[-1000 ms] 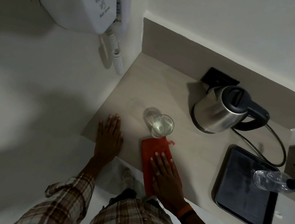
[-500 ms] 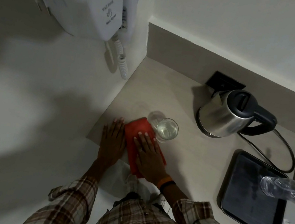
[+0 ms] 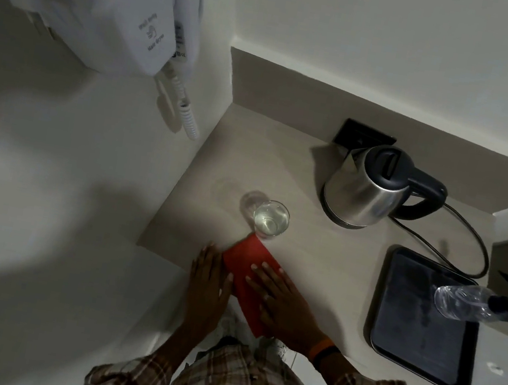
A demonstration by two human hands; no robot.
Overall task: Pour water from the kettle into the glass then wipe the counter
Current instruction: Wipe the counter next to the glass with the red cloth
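1. The right hand (image 3: 281,301) presses flat, fingers spread, on the red cloth (image 3: 248,278) at the desk's (image 3: 319,257) front edge; the left hand (image 3: 209,282) lies open beside it, holding nothing.
2. The cloth's far corner touches the filled glass (image 3: 271,218); judged best to sweep away from it. The kettle (image 3: 367,188) stands near the back edge.
3. The wall hair dryer's (image 3: 110,0) lettering is too blurred to read.

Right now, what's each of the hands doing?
Left hand: open, flat on the counter, holding nothing.
Right hand: open, palm pressing the red cloth flat, not gripping it.
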